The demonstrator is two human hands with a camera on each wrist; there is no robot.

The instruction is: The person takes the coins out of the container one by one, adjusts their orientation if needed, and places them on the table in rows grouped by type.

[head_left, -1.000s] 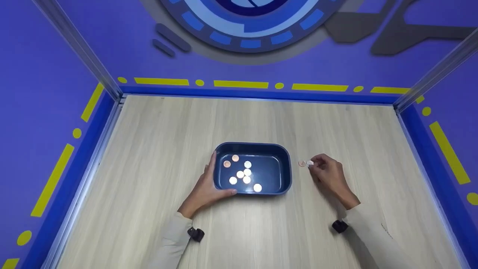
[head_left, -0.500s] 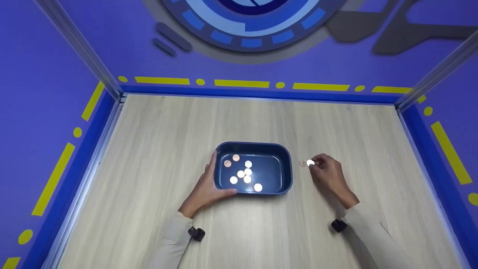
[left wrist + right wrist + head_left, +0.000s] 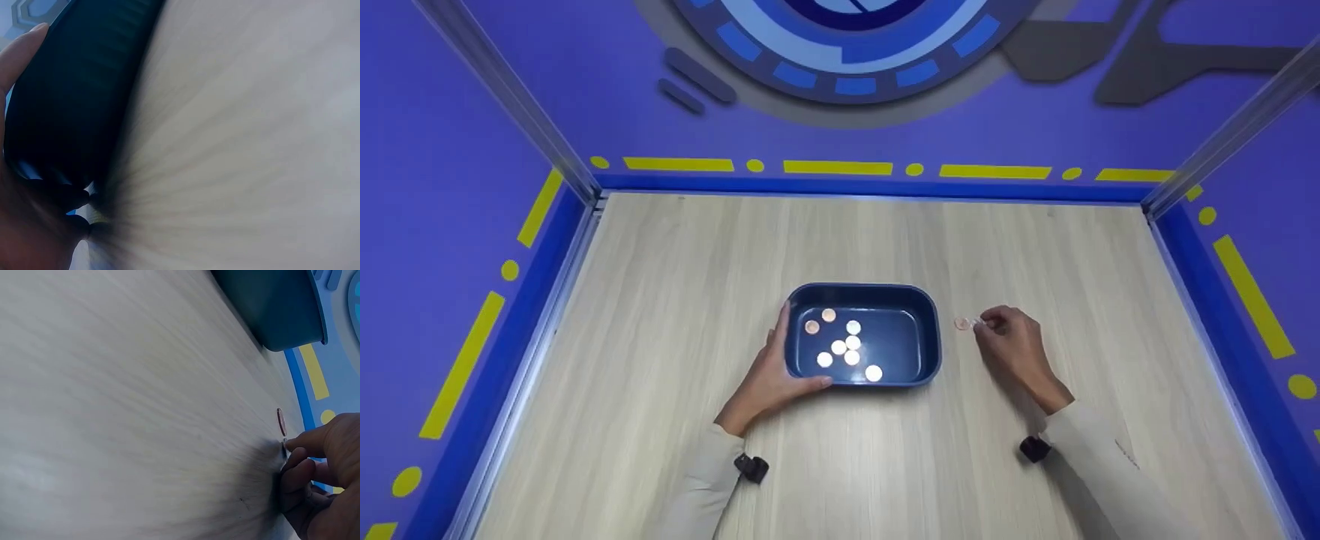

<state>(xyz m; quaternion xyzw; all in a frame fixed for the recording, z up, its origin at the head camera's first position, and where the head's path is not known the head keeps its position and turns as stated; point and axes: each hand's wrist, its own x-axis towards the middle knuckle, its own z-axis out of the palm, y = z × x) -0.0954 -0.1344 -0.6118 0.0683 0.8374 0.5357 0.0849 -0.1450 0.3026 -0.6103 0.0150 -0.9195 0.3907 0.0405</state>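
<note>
The pale wood-grained tabletop (image 3: 697, 285) bears a dark blue, lidless rectangular box (image 3: 895, 341) with rounded corners and glossy inner walls. The box looks stiff and fairly light, smooth enough to slide if nudged; its near-left corner seems a sound place to steady it.

That is where the left hand (image 3: 769, 375) grips it, thumb along the near rim, fingers spread against the left wall. The right hand (image 3: 1018, 346) is well apart from the box, past its right side, with thumb and forefinger nearly closed in a pinch on one coin and the other fingers curled.

Inside the box, mostly over its left half, lie eight small round flat metal coins (image 3: 852, 358); two look coppery, while glare whitens the rest. Just beyond the box's right wall, a copper-coloured round metal coin (image 3: 961, 324) lies flat on the tabletop. Next to it, on the side farther from the box, is the silver-coloured round metal coin (image 3: 976, 322) in the pinch, partly hidden by the fingertips; whether it is clear of the wood I cannot tell. Such coins should be light, hard and unbreakable but slick and thin, best taken by opposite edges
</note>
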